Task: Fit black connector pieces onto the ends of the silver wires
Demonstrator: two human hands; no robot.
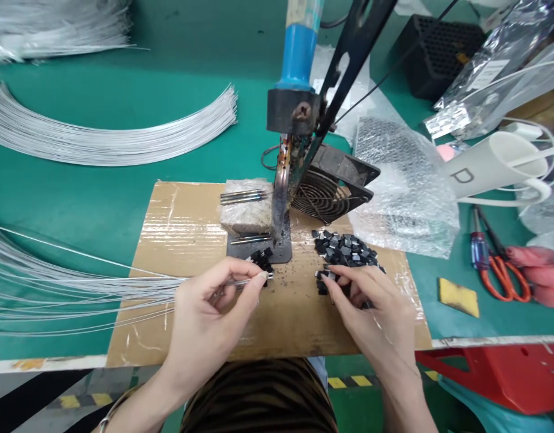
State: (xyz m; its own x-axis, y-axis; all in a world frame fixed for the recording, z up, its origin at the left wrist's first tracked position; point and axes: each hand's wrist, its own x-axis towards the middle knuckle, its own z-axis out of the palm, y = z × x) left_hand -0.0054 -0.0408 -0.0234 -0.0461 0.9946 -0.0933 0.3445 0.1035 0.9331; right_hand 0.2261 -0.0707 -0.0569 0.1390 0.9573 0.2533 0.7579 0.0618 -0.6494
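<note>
My left hand (218, 307) pinches thin grey wires (155, 284) between thumb and fingers, their tips just past the fingertips. The rest of the bundle trails off to the left. My right hand (376, 307) is closed in a pinch on a small black connector (324, 275) at the near edge of a pile of black connectors (347, 248). Beyond my left fingertips lie more small black pieces (261, 260). A soldering iron (283, 174) hangs tip-down on a stand between and beyond my hands. Both hands are above a cardboard sheet (295, 325).
A wrapped block (245, 207) with metal rods stands beside the iron's tip, a black fan (326, 186) behind it. A curved wire bundle (124, 144) lies at the back left. At right are bubble wrap (394, 186), a yellow sponge (458, 296), orange-handled scissors (506, 282) and a white mug (488, 168).
</note>
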